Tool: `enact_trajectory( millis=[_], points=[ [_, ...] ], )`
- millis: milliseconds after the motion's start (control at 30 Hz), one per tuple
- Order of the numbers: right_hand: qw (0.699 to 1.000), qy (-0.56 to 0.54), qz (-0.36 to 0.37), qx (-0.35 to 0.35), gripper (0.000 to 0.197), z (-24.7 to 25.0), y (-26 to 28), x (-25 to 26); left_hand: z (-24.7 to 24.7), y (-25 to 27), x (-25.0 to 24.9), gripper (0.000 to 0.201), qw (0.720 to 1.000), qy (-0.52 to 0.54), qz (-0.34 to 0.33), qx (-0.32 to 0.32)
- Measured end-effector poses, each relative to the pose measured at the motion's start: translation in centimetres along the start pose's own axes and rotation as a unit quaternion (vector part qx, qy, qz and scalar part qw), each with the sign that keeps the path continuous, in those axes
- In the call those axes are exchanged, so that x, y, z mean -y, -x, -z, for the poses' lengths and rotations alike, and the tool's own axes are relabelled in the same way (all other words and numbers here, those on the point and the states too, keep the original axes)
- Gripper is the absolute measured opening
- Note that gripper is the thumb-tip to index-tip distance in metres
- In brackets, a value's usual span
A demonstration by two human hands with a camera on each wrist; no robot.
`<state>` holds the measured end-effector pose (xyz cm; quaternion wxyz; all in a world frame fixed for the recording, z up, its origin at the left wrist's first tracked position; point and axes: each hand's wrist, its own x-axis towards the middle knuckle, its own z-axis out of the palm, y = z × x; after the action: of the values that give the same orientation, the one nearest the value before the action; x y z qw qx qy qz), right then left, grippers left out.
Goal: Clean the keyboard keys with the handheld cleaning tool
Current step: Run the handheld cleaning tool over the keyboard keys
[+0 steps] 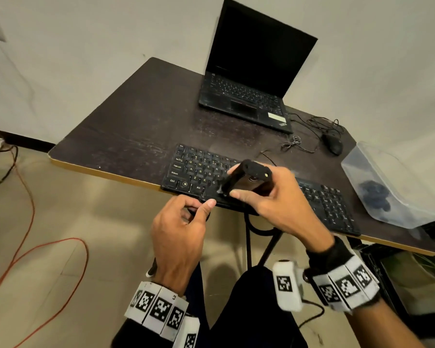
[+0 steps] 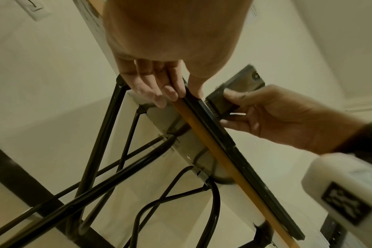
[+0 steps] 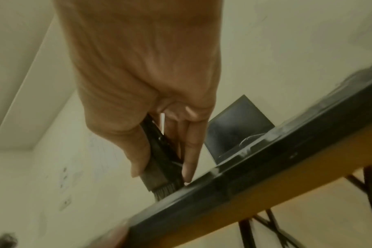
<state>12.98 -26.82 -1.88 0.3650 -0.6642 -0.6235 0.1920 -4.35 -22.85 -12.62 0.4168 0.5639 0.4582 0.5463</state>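
Note:
A black keyboard (image 1: 194, 169) lies along the front edge of the dark table (image 1: 126, 121). My right hand (image 1: 269, 194) grips a black cleaning brush (image 1: 246, 177) and holds it tilted over the keyboard's lower middle keys. In the right wrist view the brush (image 3: 159, 151) has its bristles (image 3: 166, 189) touching the keyboard's front edge (image 3: 244, 176). My left hand (image 1: 199, 209) pinches the keyboard's front edge together with the table edge. Its thumb lies on top and its fingers (image 2: 159, 90) curl beneath. The right hand hides the keyboard's middle.
An open black laptop (image 1: 251, 79) stands at the back of the table. A wired mouse (image 1: 333, 143) with a tangled cable lies to its right. A clear plastic container (image 1: 387, 187) sits at the right edge. An orange cable (image 1: 28, 209) runs over the floor at the left. Black table legs (image 2: 100, 134) cross below.

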Motion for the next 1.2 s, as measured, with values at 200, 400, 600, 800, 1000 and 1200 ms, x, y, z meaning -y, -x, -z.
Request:
enact_trajectory(
  millis=[200, 400, 600, 800, 1000, 1200],
  points=[
    [0.997, 0.057, -0.017, -0.051, 0.026, 1.8, 0.2, -1.4, 0.2, 0.2, 0.3, 0.025, 1.000, -0.001, 0.006, 0.004],
    [0.997, 0.044, -0.032, -0.051, 0.026, 2.7, 1.8, -2.3, 0.2, 0.2, 0.4, 0.025, 1.000, -0.014, 0.004, 0.002],
    [0.998, 0.054, -0.011, -0.001, 0.030, 2.9, 2.9, -1.8, 0.3, 0.3, -0.1, 0.025, 1.000, -0.023, 0.007, 0.009],
    [0.998, 0.044, -0.017, -0.029, 0.026, 4.3, 2.6, -2.9, 0.1, 0.5, -0.2, 0.023, 1.000, -0.023, 0.007, 0.001],
    [0.995, 0.061, -0.028, -0.072, 0.021, 4.7, 3.1, -3.6, 0.0, 1.1, -0.6, 0.027, 0.986, -0.093, -0.133, -0.036],
    [0.999, 0.016, -0.023, -0.026, 0.026, 4.4, 4.2, -3.3, -1.0, 2.5, -1.0, 0.026, 0.939, -0.164, -0.297, 0.059]
  ],
)
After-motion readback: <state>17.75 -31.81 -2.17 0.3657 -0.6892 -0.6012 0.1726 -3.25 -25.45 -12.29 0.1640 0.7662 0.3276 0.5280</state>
